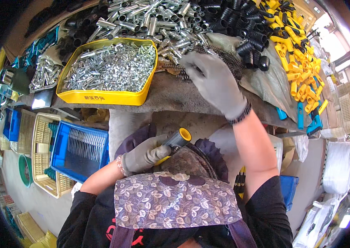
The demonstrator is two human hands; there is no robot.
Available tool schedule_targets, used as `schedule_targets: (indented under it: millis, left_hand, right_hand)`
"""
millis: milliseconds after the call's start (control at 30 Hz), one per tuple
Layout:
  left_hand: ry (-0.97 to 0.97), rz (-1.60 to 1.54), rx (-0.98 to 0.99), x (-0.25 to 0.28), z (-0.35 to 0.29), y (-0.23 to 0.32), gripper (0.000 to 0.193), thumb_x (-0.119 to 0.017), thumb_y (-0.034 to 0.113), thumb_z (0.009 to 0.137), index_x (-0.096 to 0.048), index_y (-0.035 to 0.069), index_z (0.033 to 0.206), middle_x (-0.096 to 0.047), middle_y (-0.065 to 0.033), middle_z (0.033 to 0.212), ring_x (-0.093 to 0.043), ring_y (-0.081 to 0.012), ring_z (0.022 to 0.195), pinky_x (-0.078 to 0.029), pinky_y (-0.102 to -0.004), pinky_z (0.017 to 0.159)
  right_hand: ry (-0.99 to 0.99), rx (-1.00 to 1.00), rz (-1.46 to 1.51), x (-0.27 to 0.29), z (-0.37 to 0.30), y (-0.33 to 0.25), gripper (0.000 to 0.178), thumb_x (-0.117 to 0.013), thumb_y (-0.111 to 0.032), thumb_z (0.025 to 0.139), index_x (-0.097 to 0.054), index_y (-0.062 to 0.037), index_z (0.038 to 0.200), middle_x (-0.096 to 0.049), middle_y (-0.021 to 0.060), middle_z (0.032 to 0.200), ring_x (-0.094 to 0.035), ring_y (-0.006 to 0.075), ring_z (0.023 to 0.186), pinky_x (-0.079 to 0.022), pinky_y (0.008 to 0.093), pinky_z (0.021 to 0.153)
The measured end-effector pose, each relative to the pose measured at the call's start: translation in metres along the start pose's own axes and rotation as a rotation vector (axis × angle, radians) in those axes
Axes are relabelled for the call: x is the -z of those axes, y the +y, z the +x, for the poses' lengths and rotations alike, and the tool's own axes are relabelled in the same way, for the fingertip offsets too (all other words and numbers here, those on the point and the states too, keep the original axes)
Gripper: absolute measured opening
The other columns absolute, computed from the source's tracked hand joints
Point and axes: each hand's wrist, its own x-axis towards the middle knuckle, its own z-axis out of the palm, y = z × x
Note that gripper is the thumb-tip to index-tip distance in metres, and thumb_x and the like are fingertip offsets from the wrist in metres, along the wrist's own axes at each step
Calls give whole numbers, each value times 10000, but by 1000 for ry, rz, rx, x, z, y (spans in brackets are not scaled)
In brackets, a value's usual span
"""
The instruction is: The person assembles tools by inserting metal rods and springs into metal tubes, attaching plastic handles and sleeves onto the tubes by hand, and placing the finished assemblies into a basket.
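Observation:
My left hand (144, 156), in a grey glove, is closed around a black-and-yellow plastic handle (176, 140) above my lap. The handle is tilted, and its round yellow open end points up and to the right. Over the bench's near edge, my right hand (214, 80), also gloved, has its fingers curled together. They are at a heap of dark ribbed pieces that look like coil springs (235, 65); whatever the fingertips hold is hidden. Left of that hand stands a yellow tray (100, 99) full of small shiny metal pieces.
Metal tubes (150, 25), black ribbed sleeves (257, 39) and yellow-and-black handles (299, 74) are piled along the bench (175, 97). At the lower left, a blue crate (65, 153) with metal rods stands beside a cream crate (40, 165). White bundles (336, 167) stand at right.

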Motion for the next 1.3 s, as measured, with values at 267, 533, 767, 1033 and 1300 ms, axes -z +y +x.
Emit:
schedule_targets:
  millis: [267,533,767,1033,1300]
  left_hand:
    - [151,68,-145,11,-12,-5,903,-496,701,862,-385,13,1436,-570,-16,1121,-511,-103,995,-426,-275,860]
    - [475,399,-89,30,-10,17,727,-422,619,953,-539,-7,1305,-584,-15,1108,-538,-124,990,-437,-255,880]
    - [319,155,-252,20,9,3,616,-620,399,945,-440,24,1399,-553,55,905,-460,-5,733,-404,-189,634]
    - [120,494,-181,3,15,17,675,-744,353,818,-490,42,1361,-661,-37,862,-600,-107,744,-480,-309,651]
    - [135,245,113,7,15,4,531,-700,157,863,-502,-11,1327,-644,-57,1029,-564,-75,875,-501,-266,730]
  right_hand:
    - [-371,143,-293,-34,57,17,286,-578,-200,855,-664,-70,1095,-671,161,1058,-608,325,1049,-461,419,946]
    - [-67,-353,140,45,33,69,232,-653,-172,844,-683,-5,1003,-712,131,1004,-678,252,923,-503,334,817]
    - [-209,-199,269,54,-57,-28,194,-686,-177,861,-674,-90,1034,-690,88,905,-666,212,804,-516,310,712]
    - [-232,-554,456,54,-112,-71,148,-683,-143,849,-644,-23,926,-657,149,812,-653,292,745,-497,374,678]
    - [-321,-124,335,82,-86,-7,337,-672,-188,853,-593,-40,1146,-653,166,1081,-643,301,984,-513,369,858]
